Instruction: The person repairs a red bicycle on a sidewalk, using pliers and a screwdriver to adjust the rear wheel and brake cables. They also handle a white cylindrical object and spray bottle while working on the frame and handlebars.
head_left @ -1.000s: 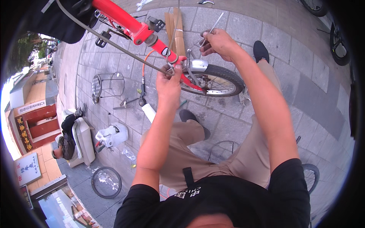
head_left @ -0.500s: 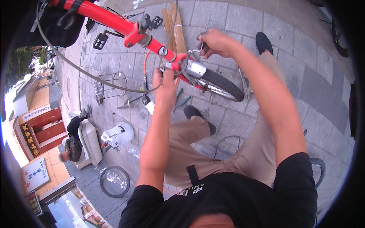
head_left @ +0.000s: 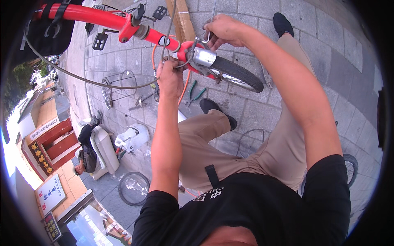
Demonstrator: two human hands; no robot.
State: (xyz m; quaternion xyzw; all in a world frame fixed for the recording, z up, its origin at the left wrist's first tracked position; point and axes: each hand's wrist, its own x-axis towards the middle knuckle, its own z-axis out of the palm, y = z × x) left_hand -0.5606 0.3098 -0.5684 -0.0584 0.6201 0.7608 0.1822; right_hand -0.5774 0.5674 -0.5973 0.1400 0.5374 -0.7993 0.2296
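A red bicycle frame (head_left: 92, 15) reaches from the upper left to its front wheel, which has a black tyre (head_left: 238, 74) and a silver mudguard (head_left: 204, 56). My left hand (head_left: 170, 78) is closed beside the red fork crown, its fingers pinching a grey cable (head_left: 119, 87) that loops across the left. On the other side of the wheel, my right hand (head_left: 225, 32) grips a thin bent silver rod (head_left: 202, 40) near the brake. A thin length sticks up past those fingers; whether it belongs to the same piece I cannot tell.
Green-handled pliers (head_left: 196, 96) lie on the paving beside an orange hose (head_left: 185, 87). Flat cardboard (head_left: 183, 24) rests beyond the bicycle. Leftward are a round stool (head_left: 107, 92), a white plastic container (head_left: 133, 137), a loose tyre (head_left: 134, 188) and a person on a seat (head_left: 87, 143).
The bicycle's front end and both hands appear slightly farther left and higher in the picture, as the view has shifted. Both hands keep their grips. The pliers show more fully.
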